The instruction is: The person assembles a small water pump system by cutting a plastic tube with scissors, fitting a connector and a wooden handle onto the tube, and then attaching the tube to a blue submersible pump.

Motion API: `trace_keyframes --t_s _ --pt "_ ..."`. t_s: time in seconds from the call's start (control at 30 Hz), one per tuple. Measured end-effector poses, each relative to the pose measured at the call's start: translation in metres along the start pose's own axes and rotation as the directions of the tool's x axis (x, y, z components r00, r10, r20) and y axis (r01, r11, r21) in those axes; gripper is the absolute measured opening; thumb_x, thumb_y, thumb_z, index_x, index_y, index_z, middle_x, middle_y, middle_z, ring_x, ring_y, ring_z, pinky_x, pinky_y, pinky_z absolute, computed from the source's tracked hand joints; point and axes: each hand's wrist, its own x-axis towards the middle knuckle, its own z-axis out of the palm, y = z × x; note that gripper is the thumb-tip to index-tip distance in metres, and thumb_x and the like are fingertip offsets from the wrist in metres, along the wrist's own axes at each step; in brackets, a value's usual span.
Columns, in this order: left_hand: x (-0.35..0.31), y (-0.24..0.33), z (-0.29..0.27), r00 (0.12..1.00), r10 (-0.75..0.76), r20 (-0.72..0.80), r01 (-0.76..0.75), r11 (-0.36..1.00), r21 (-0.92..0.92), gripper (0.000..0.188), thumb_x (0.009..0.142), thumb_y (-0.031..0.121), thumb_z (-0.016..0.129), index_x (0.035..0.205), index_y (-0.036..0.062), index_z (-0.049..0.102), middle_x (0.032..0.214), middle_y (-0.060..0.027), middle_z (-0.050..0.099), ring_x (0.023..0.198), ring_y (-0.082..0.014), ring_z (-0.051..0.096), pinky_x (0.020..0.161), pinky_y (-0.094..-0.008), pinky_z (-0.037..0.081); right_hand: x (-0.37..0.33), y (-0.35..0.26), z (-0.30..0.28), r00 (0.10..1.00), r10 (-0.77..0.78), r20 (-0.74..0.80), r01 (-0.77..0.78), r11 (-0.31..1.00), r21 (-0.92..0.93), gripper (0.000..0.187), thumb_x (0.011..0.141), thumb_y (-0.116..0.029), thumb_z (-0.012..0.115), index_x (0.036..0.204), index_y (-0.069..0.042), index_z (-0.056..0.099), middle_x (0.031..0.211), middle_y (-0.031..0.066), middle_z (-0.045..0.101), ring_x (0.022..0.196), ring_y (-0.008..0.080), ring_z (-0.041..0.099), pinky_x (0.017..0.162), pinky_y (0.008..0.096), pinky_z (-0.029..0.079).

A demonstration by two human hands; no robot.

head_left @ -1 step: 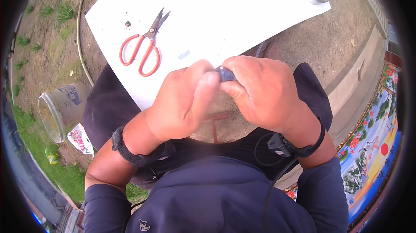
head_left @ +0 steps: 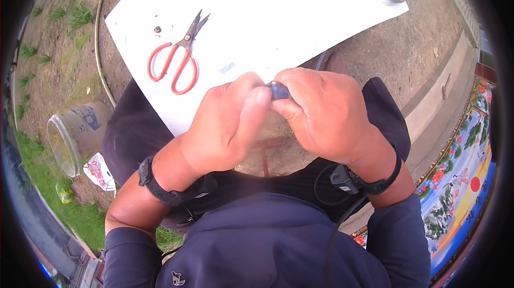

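Head view: hands [head_left: 329, 114] grip dark piece [head_left: 279, 91] near sheet edge [head_left: 342, 38].

Blue print [head_left: 87, 116] stood on the translucent bucket [head_left: 99, 139], red lettering [head_left: 95, 171] on the white bag [head_left: 106, 179], a small barcode-like mark [head_left: 227, 68] on the white tabletop [head_left: 257, 20], dark characters [head_left: 476, 208] on the colourful panel [head_left: 455, 210]. The bucket's print and the tabletop's mark were too blurred to read.

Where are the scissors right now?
In the head view, the red-handled scissors lie on the white surface, left of centre, beyond and to the left of the left hand, with their blades pointing away from the person.
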Motion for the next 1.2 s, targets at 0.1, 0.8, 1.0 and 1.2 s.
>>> trace_keyframes --t_s 0.1,0.8,1.0,1.2 --pt "0.003 0.002 -0.001 0.998 -0.035 -0.048 0.036 0.999 0.007 0.028 0.107 0.022 0.044 0.090 0.0003 0.051 0.066 -0.0188 0.054 0.058 -0.0364 0.056 0.056 -0.0420 0.043 0.002 -0.001 0.000 0.999 -0.006 -0.034 0.005 1.000 -0.026 0.025 0.089 -0.029 0.070 0.085 -0.009 0.055 0.069 0.0101 0.058 0.063 0.0316 0.061 0.054 0.0418 0.046" --pt "0.008 0.005 -0.016 0.973 -0.204 0.110 0.225 0.946 -0.234 0.045 0.111 0.034 0.034 0.076 0.0086 0.043 0.063 0.0030 0.040 0.057 -0.0072 0.034 0.053 -0.0247 0.029 0.007 0.013 -0.004 0.996 -0.025 0.083 0.011 0.986 0.166 0.017 0.093 -0.023 0.066 0.097 -0.007 0.063 0.077 0.0136 0.061 0.071 0.0371 0.063 0.060 0.0453 0.049" --pt "0.004 0.001 -0.004 0.998 -0.064 -0.020 0.057 0.972 -0.228 0.039 0.112 0.029 0.033 0.081 0.0080 0.045 0.066 0.0044 0.040 0.058 -0.0059 0.034 0.053 -0.0237 0.029 0.009 0.001 0.002 0.999 0.035 0.026 -0.036 0.999 0.036 0.022 0.091 -0.026 0.068 0.084 -0.009 0.056 0.068 0.0114 0.057 0.064 0.0349 0.060 0.055 0.0446 0.046" --pt "0.002 0.002 -0.006 0.990 -0.143 -0.015 0.136 0.964 -0.227 0.035 0.109 0.022 0.038 0.100 -0.0017 0.062 0.080 -0.0095 0.058 0.074 -0.0153 0.053 0.071 -0.0322 0.046 0.008 0.000 -0.001 0.998 0.024 0.062 -0.024 1.000 0.001 0.017 0.090 -0.013 0.070 0.101 -0.001 0.065 0.082 0.0137 0.066 0.068 0.0344 0.065 0.057 0.0396 0.049"
